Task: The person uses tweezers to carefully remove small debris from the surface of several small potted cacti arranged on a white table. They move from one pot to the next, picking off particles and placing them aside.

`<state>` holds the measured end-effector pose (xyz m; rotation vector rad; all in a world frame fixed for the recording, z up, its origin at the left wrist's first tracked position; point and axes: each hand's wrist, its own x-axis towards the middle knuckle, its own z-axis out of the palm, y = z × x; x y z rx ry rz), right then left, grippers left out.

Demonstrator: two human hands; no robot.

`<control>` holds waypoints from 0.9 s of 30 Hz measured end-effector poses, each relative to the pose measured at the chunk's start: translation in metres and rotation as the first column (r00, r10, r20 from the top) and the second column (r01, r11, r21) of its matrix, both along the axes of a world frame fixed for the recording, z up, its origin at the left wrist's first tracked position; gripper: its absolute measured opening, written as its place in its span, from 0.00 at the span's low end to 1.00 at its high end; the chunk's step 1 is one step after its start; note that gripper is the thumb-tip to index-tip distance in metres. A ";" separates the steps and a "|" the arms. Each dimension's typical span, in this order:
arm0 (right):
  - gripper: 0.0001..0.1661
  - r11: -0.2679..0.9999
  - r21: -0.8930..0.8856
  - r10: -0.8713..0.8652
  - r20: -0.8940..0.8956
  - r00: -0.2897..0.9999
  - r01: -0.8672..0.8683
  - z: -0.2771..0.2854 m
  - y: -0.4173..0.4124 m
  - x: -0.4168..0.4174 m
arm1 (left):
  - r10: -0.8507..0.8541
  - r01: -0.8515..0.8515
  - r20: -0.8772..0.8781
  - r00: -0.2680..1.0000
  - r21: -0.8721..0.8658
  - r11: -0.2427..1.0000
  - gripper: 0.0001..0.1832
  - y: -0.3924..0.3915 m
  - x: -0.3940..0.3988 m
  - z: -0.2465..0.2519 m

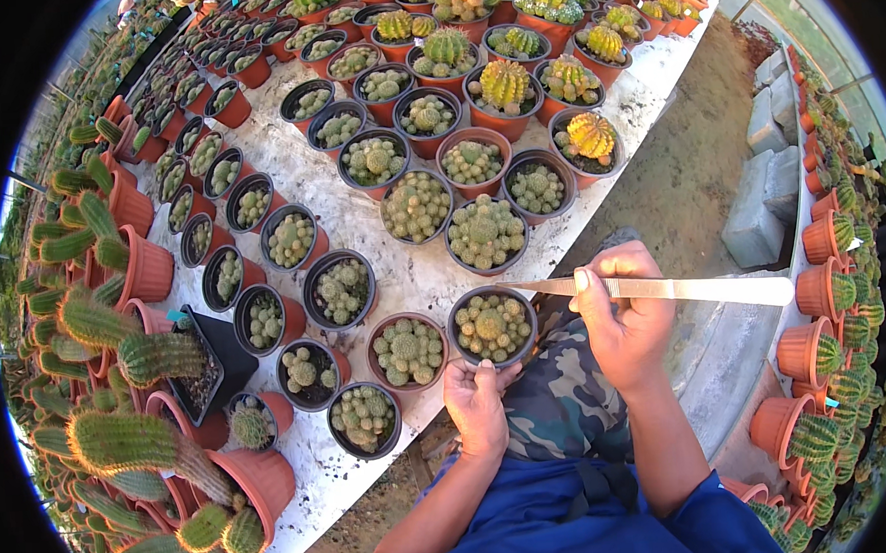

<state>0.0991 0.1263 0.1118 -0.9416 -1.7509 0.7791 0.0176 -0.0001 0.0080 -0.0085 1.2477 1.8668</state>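
Note:
My left hand [480, 406] grips the near rim of a round dark pot, thumb on top and fingers beneath. A clustered cactus [492, 325] with many small round heads fills this pot, which is at the table's front edge. In my right hand [629, 315] are long metal tweezers [661, 288], pinched between thumb and fingers. Their narrow tip points left, just above the pot's far rim, and seems apart from the cactus. A similar clustered cactus [408, 351] in a reddish-brown pot stands close on the left. Another clustered cactus [486, 233] sits just beyond the held pot.
The white, soil-marked table [288, 472] carries many potted cacti. Tall columnar cacti [147, 435] lean in from the left. Yellow-topped cacti [590, 136] stand toward the back right. Grey concrete blocks [753, 208] rest across the aisle, beside another row of terracotta pots [804, 351].

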 end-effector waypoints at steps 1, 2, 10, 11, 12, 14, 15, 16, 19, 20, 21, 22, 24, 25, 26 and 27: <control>0.10 1.000 -0.015 -0.003 -0.004 1.000 0.003 0.001 0.001 0.000 | -0.006 0.006 -0.010 1.000 -0.018 1.000 0.06 -0.001 -0.001 0.000; 0.10 0.999 -0.035 0.013 -0.064 0.998 -0.015 0.001 0.001 0.000 | -0.012 0.011 -0.019 1.000 -0.036 0.999 0.06 -0.001 -0.001 -0.001; 0.09 0.962 -0.268 0.010 -0.185 0.983 -0.060 -0.018 -0.002 -0.007 | -0.027 0.026 -0.027 0.999 -0.012 1.000 0.06 -0.002 -0.001 -0.002; 0.09 0.977 -0.207 0.018 -0.142 0.990 -0.048 -0.017 -0.001 -0.006 | -0.023 0.023 -0.031 0.999 -0.016 1.000 0.06 -0.002 -0.001 -0.001; 0.10 0.988 -0.146 0.026 -0.096 0.995 -0.040 -0.016 -0.001 -0.002 | -0.022 0.022 -0.035 0.999 -0.003 1.000 0.07 -0.002 -0.001 -0.001; 0.09 0.994 -0.094 0.051 -0.057 0.997 -0.056 -0.012 -0.002 0.003 | -0.019 0.020 -0.046 0.999 0.022 1.000 0.08 -0.004 -0.001 -0.003; 0.08 0.992 -0.110 0.057 -0.109 0.992 -0.069 -0.009 -0.005 0.004 | -0.017 0.018 -0.049 0.999 0.023 1.000 0.08 -0.004 -0.001 -0.004; 0.08 0.989 -0.126 0.061 -0.162 0.985 -0.082 -0.005 -0.007 0.005 | -0.014 0.015 -0.054 0.998 0.023 1.000 0.08 -0.004 0.000 -0.004; 0.07 0.980 -0.165 0.071 -0.235 0.969 -0.112 0.003 -0.018 0.011 | -0.011 0.014 -0.062 0.998 0.034 0.999 0.09 -0.004 0.000 -0.006; 0.07 0.980 -0.155 0.082 -0.237 0.968 -0.121 0.004 -0.023 0.011 | -0.012 0.014 -0.063 0.998 0.040 0.999 0.09 -0.005 0.000 -0.007; 0.08 0.981 -0.145 0.092 -0.238 0.967 -0.129 0.005 -0.028 0.012 | -0.018 0.021 -0.064 0.998 0.043 0.999 0.09 -0.007 0.000 -0.008; 0.08 0.970 -0.177 0.120 -0.244 0.962 -0.166 0.008 -0.033 0.012 | -0.023 0.026 -0.067 0.997 0.048 0.999 0.09 -0.008 -0.001 -0.008; 0.07 0.974 -0.141 0.144 -0.205 0.968 -0.175 0.007 -0.039 0.012 | -0.029 0.033 -0.067 0.997 0.059 0.998 0.08 -0.010 -0.001 -0.007; 0.08 0.975 -0.136 0.152 -0.182 0.971 -0.178 0.007 -0.041 0.011 | -0.029 0.033 -0.065 0.997 0.066 0.997 0.08 -0.009 -0.001 -0.005; 0.08 0.976 -0.113 0.168 -0.157 0.973 -0.186 0.006 -0.043 0.011 | -0.028 0.033 -0.064 0.998 0.073 0.997 0.09 -0.009 -0.001 -0.005; 0.08 0.977 -0.089 0.179 -0.130 0.975 -0.192 0.004 -0.044 0.010 | -0.029 0.035 -0.073 0.997 0.071 0.997 0.08 -0.010 -0.001 -0.006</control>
